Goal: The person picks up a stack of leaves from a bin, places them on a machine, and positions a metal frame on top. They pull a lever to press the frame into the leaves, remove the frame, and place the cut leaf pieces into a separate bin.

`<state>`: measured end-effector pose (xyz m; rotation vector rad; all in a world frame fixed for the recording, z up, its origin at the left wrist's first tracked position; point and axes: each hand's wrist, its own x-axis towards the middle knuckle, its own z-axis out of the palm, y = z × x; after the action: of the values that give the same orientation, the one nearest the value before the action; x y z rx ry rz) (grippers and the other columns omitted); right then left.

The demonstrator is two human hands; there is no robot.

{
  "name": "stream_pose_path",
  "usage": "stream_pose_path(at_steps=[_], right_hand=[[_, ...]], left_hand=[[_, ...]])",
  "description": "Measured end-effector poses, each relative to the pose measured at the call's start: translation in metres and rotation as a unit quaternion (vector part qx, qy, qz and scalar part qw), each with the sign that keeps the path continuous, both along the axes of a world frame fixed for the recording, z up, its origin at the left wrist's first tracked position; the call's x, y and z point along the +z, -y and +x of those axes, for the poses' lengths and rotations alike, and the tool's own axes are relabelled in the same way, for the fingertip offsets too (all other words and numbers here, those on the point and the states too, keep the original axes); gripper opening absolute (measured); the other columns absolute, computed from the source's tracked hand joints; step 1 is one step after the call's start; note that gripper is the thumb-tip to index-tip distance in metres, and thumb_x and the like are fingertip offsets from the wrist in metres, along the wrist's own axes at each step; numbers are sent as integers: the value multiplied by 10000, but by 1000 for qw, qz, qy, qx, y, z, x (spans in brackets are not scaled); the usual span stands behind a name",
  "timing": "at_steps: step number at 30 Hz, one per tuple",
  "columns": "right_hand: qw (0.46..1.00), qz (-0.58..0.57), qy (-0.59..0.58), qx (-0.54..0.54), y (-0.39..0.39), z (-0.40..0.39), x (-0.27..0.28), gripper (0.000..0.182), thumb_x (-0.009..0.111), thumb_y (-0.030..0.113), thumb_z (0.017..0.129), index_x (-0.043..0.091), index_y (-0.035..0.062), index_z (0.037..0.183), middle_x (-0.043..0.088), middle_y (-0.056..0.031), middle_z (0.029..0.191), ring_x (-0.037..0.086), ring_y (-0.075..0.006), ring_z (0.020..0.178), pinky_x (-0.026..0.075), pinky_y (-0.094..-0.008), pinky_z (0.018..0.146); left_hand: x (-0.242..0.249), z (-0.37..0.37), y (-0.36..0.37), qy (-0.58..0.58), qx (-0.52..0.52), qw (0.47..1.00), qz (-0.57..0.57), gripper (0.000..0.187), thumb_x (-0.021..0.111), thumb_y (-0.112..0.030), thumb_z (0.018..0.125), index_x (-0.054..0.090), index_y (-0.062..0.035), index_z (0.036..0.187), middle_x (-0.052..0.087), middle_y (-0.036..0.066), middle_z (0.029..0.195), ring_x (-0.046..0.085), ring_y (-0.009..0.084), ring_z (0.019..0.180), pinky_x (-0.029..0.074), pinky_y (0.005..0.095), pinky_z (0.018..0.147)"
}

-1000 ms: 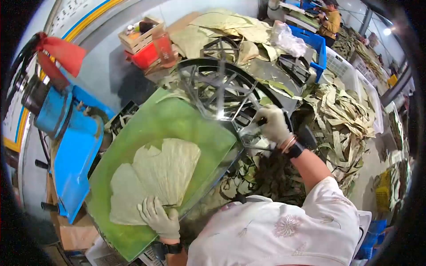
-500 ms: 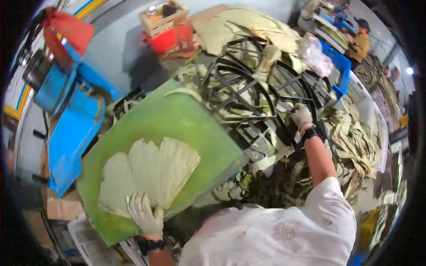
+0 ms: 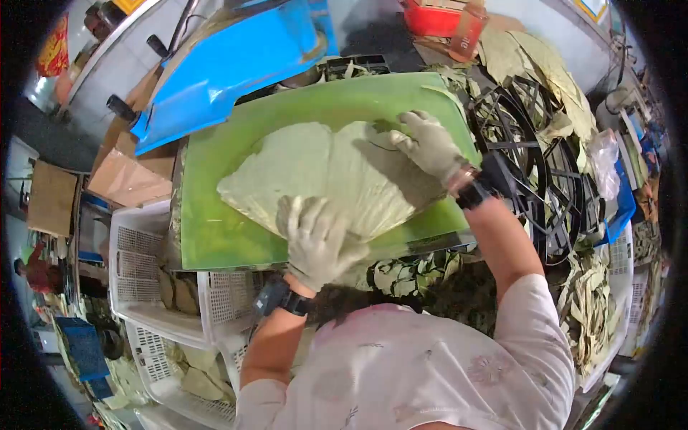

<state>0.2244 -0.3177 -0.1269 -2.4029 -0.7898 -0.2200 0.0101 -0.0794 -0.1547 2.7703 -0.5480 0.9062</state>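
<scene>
touching leaf (image 3: 294, 158) edge (bare board (image 3: 208, 226) leftward)

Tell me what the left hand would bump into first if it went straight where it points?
Probably the big pale leaf: the left hand overlaps its near edge and points across it. I can't tell whether it touches the leaf or hovers just above.

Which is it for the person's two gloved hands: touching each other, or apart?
Apart. In the head view, the pale leaf shows plainly between the left hand, near its lower edge, and the right hand, farther up.
</scene>
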Motion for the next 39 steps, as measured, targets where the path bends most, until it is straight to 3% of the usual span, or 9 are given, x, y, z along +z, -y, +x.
stream_pose_path(at_steps=[11,16,18,22,27,29,31,34,39], right_hand=[[994,-58,-60,-68,-15,-108,4,492,660,335,921,595,43,1311,654,-243,1201,618,-405,1143,494,-439,997],[771,468,-431,-34,1,-127,55,544,508,351,1065,476,-28,1454,536,-129,1456,539,-228,1290,427,-380,1099],[849,414,-313,103,-27,-125,78,677,506,473,1048,416,-23,1499,530,-136,1448,556,-242,1276,415,-393,1121],[940,259,-182,128,-92,-99,78,628,586,401,1018,452,-3,1480,580,-135,1374,565,-244,1252,452,-376,1048],[991,41,-65,110,-142,-28,28,606,614,503,970,614,-32,1255,646,-238,1217,625,-361,1132,485,-414,979],[995,19,-2,100,-159,-5,28,588,615,498,965,633,-37,1209,649,-260,1188,631,-395,1102,494,-423,956],[988,45,-79,124,-186,17,46,602,627,525,947,656,-31,1177,671,-251,1178,637,-417,1095,495,-453,947],[974,38,-164,153,-229,40,30,620,616,571,927,692,-16,1111,684,-242,1157,638,-433,1077,485,-484,960],[989,-61,-16,132,-251,5,-6,715,585,678,879,706,-12,1018,701,-237,1073,637,-434,1032,481,-509,950]], left_hand=[[-21,-22,-25,8,-81,996,-21,517,730,-269,775,636,-10,1213,582,141,1239,513,322,1209,419,540,1067],[26,-29,-48,-13,-91,965,-247,403,722,-127,833,647,4,1206,677,128,1102,633,259,991,517,408,922],[37,-34,-53,-106,-25,820,-561,329,736,-83,888,659,3,1196,690,146,1024,663,248,846,546,330,804],[39,-40,-86,-154,29,707,-689,258,689,-88,951,664,2,1192,689,151,976,659,225,810,539,321,741],[9,-106,-119,-205,28,719,-664,366,607,-284,1014,604,47,1168,691,106,1020,672,161,906,560,305,804],[12,-129,-117,-276,172,587,-741,401,602,-326,1017,608,37,1188,686,126,1050,687,188,912,574,331,802],[2,-146,-118,-249,192,612,-726,401,612,-351,1014,621,3,1202,674,130,1077,677,198,939,577,342,779],[15,-151,-116,-135,236,486,-831,459,601,-404,1011,553,-86,1338,608,69,1242,626,236,1053,564,450,869],[36,-139,-112,-97,182,421,-883,444,542,-363,1027,524,-68,1358,579,92,1277,609,279,1106,523,461,923]])
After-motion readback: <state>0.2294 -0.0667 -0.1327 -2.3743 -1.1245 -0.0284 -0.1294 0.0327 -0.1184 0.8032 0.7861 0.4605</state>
